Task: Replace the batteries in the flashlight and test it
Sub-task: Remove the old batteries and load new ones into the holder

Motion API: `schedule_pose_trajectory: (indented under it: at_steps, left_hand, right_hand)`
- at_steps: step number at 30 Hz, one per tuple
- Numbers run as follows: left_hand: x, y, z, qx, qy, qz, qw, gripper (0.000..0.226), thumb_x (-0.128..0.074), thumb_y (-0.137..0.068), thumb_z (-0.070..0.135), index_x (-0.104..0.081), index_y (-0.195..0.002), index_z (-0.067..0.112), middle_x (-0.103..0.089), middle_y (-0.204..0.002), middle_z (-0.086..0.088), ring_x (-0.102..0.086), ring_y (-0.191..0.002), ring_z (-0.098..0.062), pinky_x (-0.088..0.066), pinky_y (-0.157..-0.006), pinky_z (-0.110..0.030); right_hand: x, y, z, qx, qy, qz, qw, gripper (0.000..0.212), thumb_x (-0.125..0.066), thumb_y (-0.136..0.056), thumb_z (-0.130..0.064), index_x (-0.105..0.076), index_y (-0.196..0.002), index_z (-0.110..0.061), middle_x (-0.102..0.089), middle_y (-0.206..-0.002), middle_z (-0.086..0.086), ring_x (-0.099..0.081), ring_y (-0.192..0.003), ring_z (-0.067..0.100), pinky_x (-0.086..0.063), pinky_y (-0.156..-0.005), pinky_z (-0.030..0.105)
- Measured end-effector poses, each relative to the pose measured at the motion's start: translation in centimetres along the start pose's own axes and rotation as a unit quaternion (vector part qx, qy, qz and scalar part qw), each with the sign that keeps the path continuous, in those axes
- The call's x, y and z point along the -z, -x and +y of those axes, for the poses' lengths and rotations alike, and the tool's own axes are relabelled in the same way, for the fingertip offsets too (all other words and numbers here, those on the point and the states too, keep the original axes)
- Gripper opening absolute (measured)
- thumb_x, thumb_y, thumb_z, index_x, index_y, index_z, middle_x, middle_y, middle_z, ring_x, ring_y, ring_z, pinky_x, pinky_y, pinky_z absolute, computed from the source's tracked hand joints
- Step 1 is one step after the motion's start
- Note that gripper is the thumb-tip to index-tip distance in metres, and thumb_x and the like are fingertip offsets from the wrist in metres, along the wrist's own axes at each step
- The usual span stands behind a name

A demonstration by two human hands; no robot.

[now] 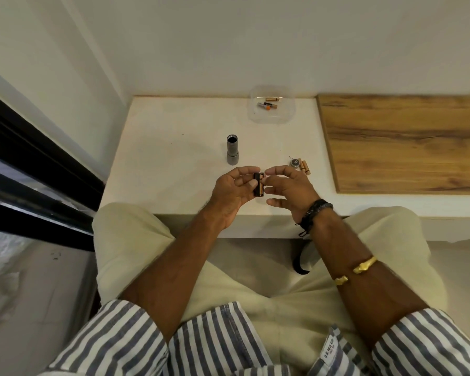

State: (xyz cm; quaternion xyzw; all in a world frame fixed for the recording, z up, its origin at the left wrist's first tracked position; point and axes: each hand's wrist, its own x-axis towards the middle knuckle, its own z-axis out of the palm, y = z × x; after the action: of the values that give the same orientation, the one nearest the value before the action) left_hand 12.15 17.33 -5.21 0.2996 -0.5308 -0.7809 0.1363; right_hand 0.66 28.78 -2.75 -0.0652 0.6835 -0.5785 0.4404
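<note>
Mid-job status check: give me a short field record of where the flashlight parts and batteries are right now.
left hand: holds battery holder, a battery seated in it
right hand: fingertips at the holder, grip unclear
flashlight body: upright on white table, open end up
tail cap: on table, right of hands
loose batteries: two beside the cap
clear tray: at the table's far edge, holds more batteries

White ledge (174, 147) w/ wood board (407, 142) at right; dark window frame (38, 158) left.

One head-worn wide view looks steeply down, close over lap and white table (174, 126) edge
</note>
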Motion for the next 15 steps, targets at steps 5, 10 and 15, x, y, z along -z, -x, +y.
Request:
schedule_pose_trajectory:
  at_steps: [5, 10, 15]
  left_hand:
    - [-0.07, -0.06, -0.07, 0.003, -0.003, 0.004, 1.000, 0.025, -0.057, -0.098, 0.002, -0.064, -0.120, 0.010, -0.070, -0.116, -0.015, -0.071, -0.105, -0.031, -0.058, -0.089, -0.039]
    - [0.13, -0.24, -0.14, 0.025, 0.029, 0.023, 0.999, 0.028, -0.059, -0.097, 0.004, -0.063, -0.125, 0.005, -0.071, -0.114, -0.018, -0.072, -0.101, -0.032, -0.059, -0.083, -0.037]
    - [0.45, -0.36, -0.14, 0.046, 0.020, 0.036, 0.998, 0.026, -0.060, -0.097, 0.009, -0.066, -0.123, 0.007, -0.072, -0.114, -0.016, -0.073, -0.100, -0.031, -0.060, -0.083, -0.037]
  right_hand:
    - [0.19, -0.22, 0.12, -0.002, 0.007, -0.014, 1.000, 0.019, -0.072, -0.089, -0.013, -0.070, -0.107, -0.019, -0.070, -0.099, 0.008, -0.065, -0.091, 0.020, -0.060, -0.070, 0.032]
    - [0.35, -0.50, 0.13, 0.072, 0.110, -0.046, 0.990, 0.034, -0.074, -0.086, -0.005, -0.067, -0.112, -0.024, -0.076, -0.105, 0.011, -0.073, -0.095, 0.026, -0.064, -0.074, 0.037]
    - [0.46, -0.56, 0.41, 0.134, 0.228, -0.038, 0.964, 0.039, -0.078, -0.085, -0.010, -0.068, -0.121, -0.019, -0.076, -0.107, 0.007, -0.076, -0.090, 0.024, -0.065, -0.076, 0.043]
